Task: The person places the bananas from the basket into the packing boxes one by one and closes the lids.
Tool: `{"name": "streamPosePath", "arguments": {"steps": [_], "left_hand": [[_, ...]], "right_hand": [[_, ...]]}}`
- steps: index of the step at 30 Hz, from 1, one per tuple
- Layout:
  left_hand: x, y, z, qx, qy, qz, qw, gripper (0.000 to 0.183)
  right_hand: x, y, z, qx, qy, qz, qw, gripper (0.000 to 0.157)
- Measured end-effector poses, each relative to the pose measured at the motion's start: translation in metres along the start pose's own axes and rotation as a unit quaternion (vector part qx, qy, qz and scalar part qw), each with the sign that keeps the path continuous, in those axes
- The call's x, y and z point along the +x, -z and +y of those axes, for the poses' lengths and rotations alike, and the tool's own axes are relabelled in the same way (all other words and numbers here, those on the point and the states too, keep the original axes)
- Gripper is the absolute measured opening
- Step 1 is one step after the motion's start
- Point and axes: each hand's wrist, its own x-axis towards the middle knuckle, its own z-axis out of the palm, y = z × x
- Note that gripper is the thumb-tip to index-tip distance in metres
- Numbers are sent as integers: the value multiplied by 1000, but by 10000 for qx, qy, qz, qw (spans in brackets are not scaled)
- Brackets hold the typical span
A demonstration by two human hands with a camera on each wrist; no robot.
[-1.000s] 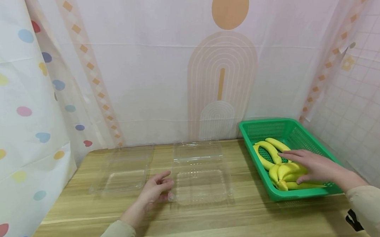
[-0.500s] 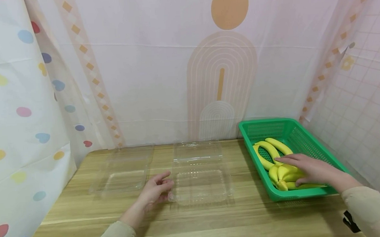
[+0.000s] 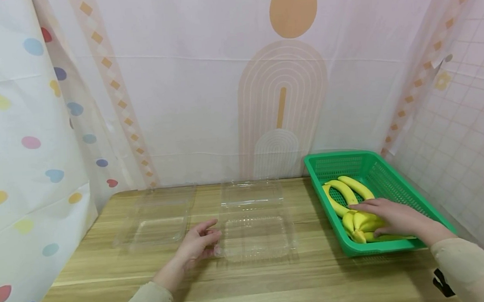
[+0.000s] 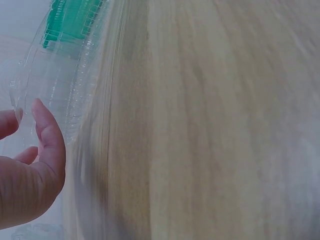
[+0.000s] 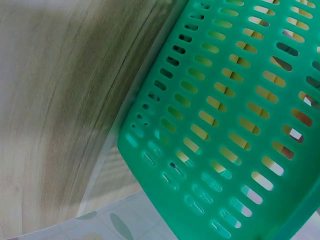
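A clear plastic clamshell box (image 3: 255, 238) lies with its lid raised in the middle of the table. My left hand (image 3: 199, 240) is at its left front corner, fingers loosely bent; in the left wrist view there is a gap between thumb and finger beside the rim. To the right, a green plastic basket (image 3: 392, 248) holds several yellow bananas. Over a small bunch of bananas (image 3: 364, 220) at the basket's front, my right hand (image 3: 397, 217) spreads its fingers along the top. The right wrist view shows only the basket's slotted wall (image 5: 225, 120), which hides that hand.
Another clear clamshell box (image 3: 158, 231), lid also raised, lies left of the first. Loose bananas (image 3: 343, 190) rest in the basket's back left. Patterned curtains (image 3: 191, 103) close off the back and sides of the wooden table (image 3: 272, 289).
My right hand has moved slightly left and down onto the banana bunch. My left hand, both boxes and the basket have stayed in place.
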Motion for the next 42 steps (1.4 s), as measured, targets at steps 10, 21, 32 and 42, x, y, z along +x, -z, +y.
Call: {"name": "streamPosePath", "arguments": {"steps": [10,21,32,42], "left_hand": [[1,-1,1,72,-22,64,10000,59],[1,-1,2,45,-29,65,10000,59],[0,-2,0,66,-88,85,9999,58],[0,-2,0,106,-64,117,9999,58]], "right_hand": [[1,-3,3,-201,208,273,9992,70],[6,0,4,-79,345,374,9987,46],[4,-1,3,-93,437,506,9977,44],[3,-2,0,-45,235,564,9981,43]]}}
